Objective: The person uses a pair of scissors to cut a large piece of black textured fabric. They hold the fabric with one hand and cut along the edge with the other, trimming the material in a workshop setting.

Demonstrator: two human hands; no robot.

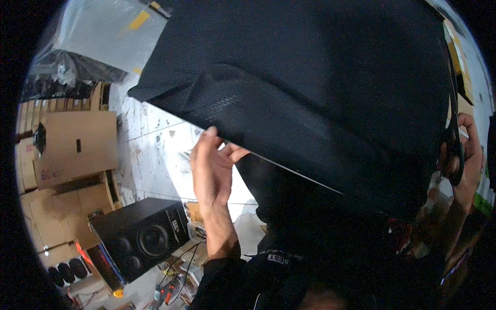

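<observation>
One black fabric sheet point(310, 88), two hands, left hand point(211, 168), right hand point(465, 155), one speaker point(142, 237)

I see a large sheet of black mesh-textured fabric point(310, 88) held up and spread wide across most of my view, creased near its lower left edge, where it folds over. A pair of black-handled scissors point(454, 139) stands upright at its right edge.

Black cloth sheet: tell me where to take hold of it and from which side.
Grip the black cloth along its lower edge, coming from underneath. That edge hangs free and runs slanting between the left hand, which already pinches it, and the right hand holding dark scissors. A pinch midway along the edge would probably stop the sag.
</observation>
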